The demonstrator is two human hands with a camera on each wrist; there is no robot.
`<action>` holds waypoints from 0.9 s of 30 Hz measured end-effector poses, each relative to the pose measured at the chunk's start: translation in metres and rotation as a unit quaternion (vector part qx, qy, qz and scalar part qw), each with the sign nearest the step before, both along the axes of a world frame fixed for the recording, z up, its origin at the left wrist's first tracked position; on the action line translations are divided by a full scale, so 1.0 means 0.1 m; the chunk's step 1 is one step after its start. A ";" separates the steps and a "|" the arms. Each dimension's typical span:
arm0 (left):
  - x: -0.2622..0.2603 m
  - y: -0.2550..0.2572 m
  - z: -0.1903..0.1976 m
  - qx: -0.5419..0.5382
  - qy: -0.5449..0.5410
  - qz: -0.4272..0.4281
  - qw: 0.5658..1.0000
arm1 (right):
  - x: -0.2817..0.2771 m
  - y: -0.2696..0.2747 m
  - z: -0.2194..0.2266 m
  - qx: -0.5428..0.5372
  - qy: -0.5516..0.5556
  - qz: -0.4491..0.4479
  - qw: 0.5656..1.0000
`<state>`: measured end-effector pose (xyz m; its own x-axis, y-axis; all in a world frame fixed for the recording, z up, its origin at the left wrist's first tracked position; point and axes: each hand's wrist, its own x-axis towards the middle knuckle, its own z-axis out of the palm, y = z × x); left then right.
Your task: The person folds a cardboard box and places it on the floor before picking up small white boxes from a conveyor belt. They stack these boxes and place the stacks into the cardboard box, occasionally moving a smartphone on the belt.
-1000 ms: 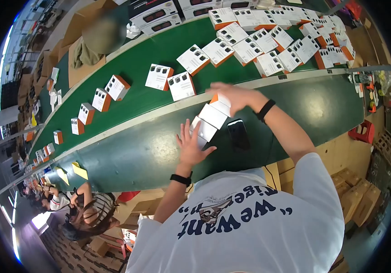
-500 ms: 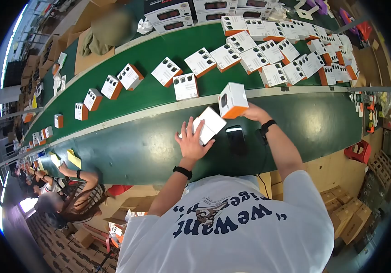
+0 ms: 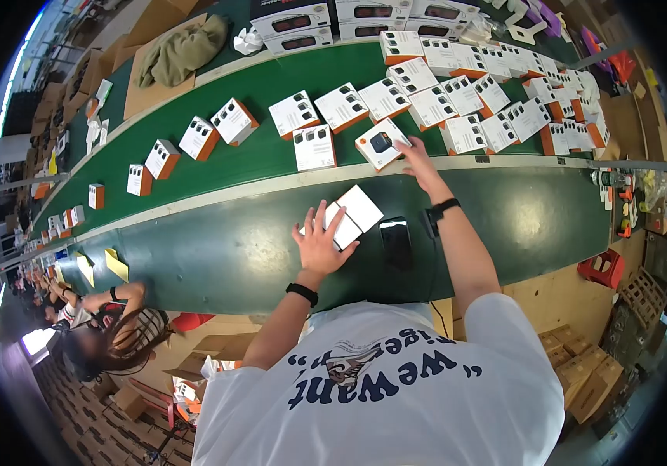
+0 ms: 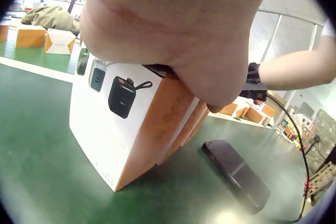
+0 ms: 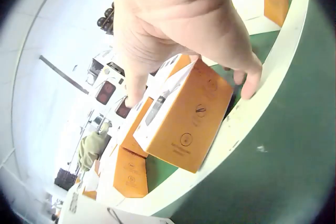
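On the bench, my left hand (image 3: 323, 243) rests with spread fingers on a short row of white boxes (image 3: 359, 207). The left wrist view shows orange sides and a printed black device with a strap on the nearest box (image 4: 113, 108). My right hand (image 3: 424, 165) is over the near edge of the green belt, at a white and orange box (image 3: 378, 146) lying with its picture face up. In the right wrist view, thumb and fingers spread either side of this box (image 5: 191, 113), fingertips standing off its sides. A black phone (image 3: 396, 237) lies beside the row.
Many similar boxes (image 3: 434, 106) lie on the belt (image 3: 271, 159), crowded at the right. Larger speaker cartons (image 3: 295, 23) stand behind it. A pale rail (image 3: 256, 186) divides belt and bench. Another person (image 3: 120, 330) sits at left; a red stool (image 3: 604, 268) stands right.
My right hand has taken one box off the row, carried it over the rail and laid it on the belt. My left hand stays on the row. Belt boxes at left have shifted right.
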<state>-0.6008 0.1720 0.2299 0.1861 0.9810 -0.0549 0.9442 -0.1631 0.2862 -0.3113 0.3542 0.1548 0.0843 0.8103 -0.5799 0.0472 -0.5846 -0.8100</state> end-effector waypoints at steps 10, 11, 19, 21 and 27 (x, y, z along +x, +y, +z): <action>-0.10 -0.07 0.06 0.004 0.016 0.005 1.000 | -0.59 -0.11 0.35 0.263 -0.196 0.203 0.923; -0.10 -0.07 0.04 -0.002 0.012 0.006 1.000 | -0.52 -0.25 0.50 0.292 -0.257 0.195 0.901; -0.10 -0.02 0.09 0.001 -0.011 0.016 1.000 | -0.50 -0.93 0.73 0.292 -0.173 0.233 0.911; -0.06 0.02 0.07 0.005 -0.010 0.020 1.000 | -0.54 -0.56 0.78 0.214 -0.223 0.157 0.938; -0.20 -0.06 0.16 0.009 -0.008 0.024 1.000 | -1.87 0.49 0.76 0.253 -0.417 0.390 0.781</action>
